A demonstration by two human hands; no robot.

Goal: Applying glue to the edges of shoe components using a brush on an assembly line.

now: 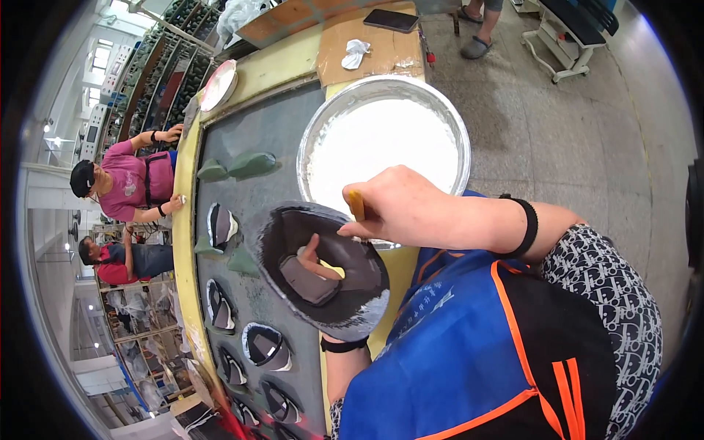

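A dark grey shoe upper (pixel 364 284), with whitish smears along its near rim, is held up above the table edge. My left hand (pixel 313 258) grips it from below and behind. One finger shows through the upper's opening, and the rest of that hand is hidden. Over the upper's right rim, my right hand (pixel 407 204) is closed in a pinch around a yellow handle (pixel 356 204). The working end of this tool cannot be made out. Just beyond that hand stands a round metal basin (pixel 462 150) of white paste (pixel 381 143).
Several dark uppers (pixel 265 346) with pale edges stand on the grey tabletop (pixel 253 136), beside green foot-shaped forms (pixel 253 165). Cardboard (pixel 334 59) bears a phone (pixel 391 20) and crumpled tissue (pixel 356 53). Two people (pixel 136 180) are across the table. A white dish (pixel 218 86) sits at the far edge.
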